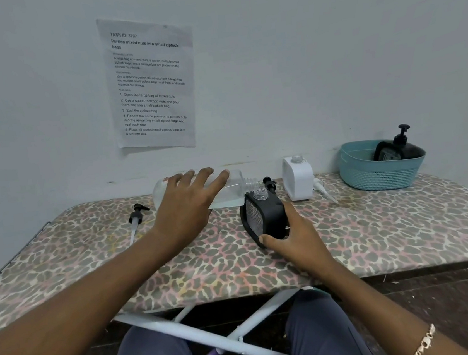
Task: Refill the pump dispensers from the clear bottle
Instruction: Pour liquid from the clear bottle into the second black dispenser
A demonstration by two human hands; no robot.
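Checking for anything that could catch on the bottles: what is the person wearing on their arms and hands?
Neither the left hand nor the right hand wears a glove, and no sleeve is in view on either arm. The only item worn is a chain bracelet of pale gold-toned links on the right wrist. No watch shows on either wrist.

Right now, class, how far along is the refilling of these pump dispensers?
Done: the pumps are off the black dispenser and the white dispenser; a third dispenser sits in the basket, pump on. In hand: the left hand tips the clear bottle toward the black dispenser's open neck while the right hand grips it. Left: filling the white one and refitting pumps.
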